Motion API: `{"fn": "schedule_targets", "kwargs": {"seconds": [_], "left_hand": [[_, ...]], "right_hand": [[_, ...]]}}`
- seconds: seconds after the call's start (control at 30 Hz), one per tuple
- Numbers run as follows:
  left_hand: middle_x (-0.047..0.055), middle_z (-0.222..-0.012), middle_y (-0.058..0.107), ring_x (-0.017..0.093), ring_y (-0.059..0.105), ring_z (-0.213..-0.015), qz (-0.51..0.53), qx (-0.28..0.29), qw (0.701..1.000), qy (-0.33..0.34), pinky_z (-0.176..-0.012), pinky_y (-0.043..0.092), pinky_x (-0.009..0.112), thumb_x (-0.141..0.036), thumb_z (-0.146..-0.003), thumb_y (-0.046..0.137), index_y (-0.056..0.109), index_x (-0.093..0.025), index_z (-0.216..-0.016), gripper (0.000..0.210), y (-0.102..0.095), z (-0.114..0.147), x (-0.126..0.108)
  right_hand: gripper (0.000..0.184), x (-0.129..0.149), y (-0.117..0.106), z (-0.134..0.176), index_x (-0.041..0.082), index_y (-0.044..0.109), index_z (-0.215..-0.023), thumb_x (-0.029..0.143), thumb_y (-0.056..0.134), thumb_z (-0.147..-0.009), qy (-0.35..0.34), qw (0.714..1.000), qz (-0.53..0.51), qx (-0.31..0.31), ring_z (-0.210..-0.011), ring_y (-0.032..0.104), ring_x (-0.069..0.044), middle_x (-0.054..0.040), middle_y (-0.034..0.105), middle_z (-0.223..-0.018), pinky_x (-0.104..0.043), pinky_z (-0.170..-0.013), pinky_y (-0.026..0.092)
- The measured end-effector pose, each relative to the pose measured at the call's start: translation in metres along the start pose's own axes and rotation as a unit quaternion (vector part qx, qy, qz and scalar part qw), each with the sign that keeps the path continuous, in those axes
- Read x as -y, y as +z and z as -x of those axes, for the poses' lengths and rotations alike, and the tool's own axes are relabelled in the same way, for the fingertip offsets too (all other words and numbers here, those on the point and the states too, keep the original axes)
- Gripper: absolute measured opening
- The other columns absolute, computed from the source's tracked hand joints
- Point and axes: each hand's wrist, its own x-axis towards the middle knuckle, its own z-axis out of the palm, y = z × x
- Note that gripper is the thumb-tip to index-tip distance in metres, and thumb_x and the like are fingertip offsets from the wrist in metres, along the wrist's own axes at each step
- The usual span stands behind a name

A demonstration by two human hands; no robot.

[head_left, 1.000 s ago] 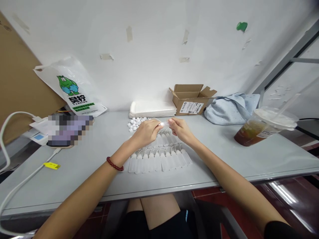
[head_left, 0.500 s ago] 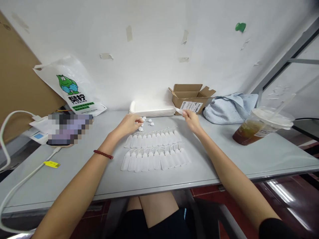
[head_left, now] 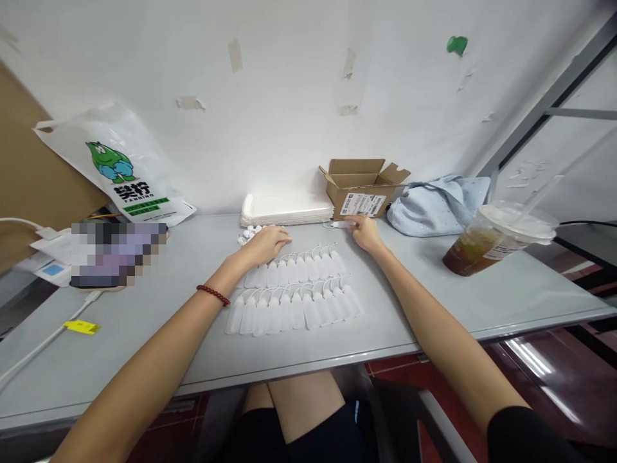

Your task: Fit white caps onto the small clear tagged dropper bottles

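Note:
My left hand [head_left: 267,245] is low over the grey table, its fingers bent and pressed together; whatever they hold, if anything, is hidden. Small white pieces [head_left: 247,235] lie in a heap just behind it. At the front of the cardboard box, my right hand [head_left: 365,233] has its fingers at one end of a flat white tag [head_left: 339,224], whose thin loop points left. Between my forearms, white translucent tags with string loops lie in two rows, a back row [head_left: 299,267] and a front row [head_left: 294,313]. My left hand and wrist partly cover the back row's left end.
A stack of white trays [head_left: 289,211] stands against the wall beside an open cardboard box [head_left: 364,193]. To the right are a pale blue cloth bag [head_left: 434,209] and a drink cup [head_left: 482,247]. A phone [head_left: 120,254], cable and plastic bag [head_left: 120,173] are on the left.
My left hand has shifted right and slightly down, away from the small white pieces. My right hand has lowered the white tag towards the table. The view has turned slightly right.

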Motion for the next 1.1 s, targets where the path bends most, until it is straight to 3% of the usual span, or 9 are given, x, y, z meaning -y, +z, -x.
{"fn": "schedule_targets", "kwargs": {"seconds": [0.17,0.33,0.4,0.5,0.57,0.67,0.93,1.1], "left_hand": [[0.006,-0.092,0.072,0.023,0.062,-0.090,0.015,-0.003,1.000,-0.019,-0.088,0.045,0.037,-0.015,-0.075,0.050,0.073,-0.022,-0.079,0.024,-0.003,0.001,0.000],[0.008,-0.091,0.071,0.022,0.063,-0.084,0.013,-0.028,0.998,-0.061,-0.082,0.048,0.035,-0.017,-0.075,0.048,0.071,-0.018,-0.088,0.026,-0.007,0.005,-0.008],[0.009,-0.096,0.070,0.022,0.062,-0.086,0.013,-0.056,0.996,-0.074,-0.081,0.048,0.035,-0.019,-0.077,0.048,0.069,-0.016,-0.094,0.027,-0.011,0.008,-0.014],[0.009,-0.098,0.069,0.020,0.062,-0.084,0.032,-0.100,0.990,-0.094,-0.077,0.049,0.033,-0.022,-0.079,0.048,0.066,-0.017,-0.095,0.024,-0.017,0.014,-0.025],[0.007,-0.098,0.069,0.019,0.063,-0.080,0.058,-0.112,0.987,-0.104,-0.074,0.050,0.032,-0.023,-0.078,0.051,0.064,-0.017,-0.094,0.021,-0.021,0.017,-0.033],[0.006,-0.095,0.069,0.017,0.063,-0.077,0.086,-0.118,0.984,-0.105,-0.072,0.051,0.031,-0.022,-0.075,0.054,0.062,-0.017,-0.090,0.018,-0.023,0.019,-0.042],[0.005,-0.088,0.069,0.018,0.062,-0.074,0.101,-0.097,0.984,-0.110,-0.073,0.050,0.032,-0.026,-0.076,0.055,0.064,-0.017,-0.086,0.017,-0.018,0.020,-0.054],[0.006,-0.090,0.070,0.018,0.063,-0.078,0.143,-0.090,0.979,-0.115,-0.076,0.051,0.033,-0.030,-0.077,0.057,0.066,-0.017,-0.086,0.018,-0.017,0.021,-0.059]], "right_hand": [[0.041,-0.001,0.000,0.000,0.010,0.069,-0.107,0.006,0.046,-0.074,0.017,1.000,-0.006,-0.023,-0.087,0.062,-0.022,-0.0150,0.067,-0.108,-0.035,-0.088,0.044],[0.036,0.010,-0.011,0.002,0.006,0.068,-0.104,0.011,0.049,-0.074,0.024,0.998,0.040,-0.045,-0.088,0.059,-0.024,-0.0190,0.065,-0.107,-0.036,-0.087,0.043],[0.027,0.021,-0.022,0.007,0.009,0.070,-0.091,0.012,0.050,-0.073,-0.008,0.998,0.060,-0.001,-0.086,0.058,-0.024,-0.0158,0.068,-0.095,-0.034,-0.080,0.043],[0.017,0.043,-0.043,0.019,0.015,0.065,-0.065,0.014,0.049,-0.072,-0.062,0.987,0.041,0.144,-0.061,0.054,-0.016,-0.0057,0.065,-0.065,-0.027,-0.059,0.039],[0.024,0.057,-0.054,0.027,0.017,0.057,-0.052,0.022,0.049,-0.074,-0.073,0.966,0.037,0.244,-0.046,0.043,-0.012,-0.0019,0.056,-0.051,-0.026,-0.048,0.031],[0.034,0.073,-0.063,0.035,0.019,0.048,-0.043,0.030,0.051,-0.075,-0.066,0.947,0.033,0.313,-0.038,0.032,-0.009,0.0005,0.046,-0.042,-0.027,-0.042,0.022],[0.033,0.073,-0.053,0.034,0.018,0.050,-0.041,0.028,0.052,-0.072,-0.029,0.926,0.053,0.372,-0.042,0.038,-0.010,-0.0018,0.054,-0.046,-0.029,-0.045,0.026],[0.031,0.072,-0.048,0.033,0.019,0.042,-0.041,0.026,0.053,-0.070,-0.032,0.949,0.047,0.310,-0.042,0.031,-0.009,0.0016,0.041,-0.040,-0.028,-0.045,0.021]]}}
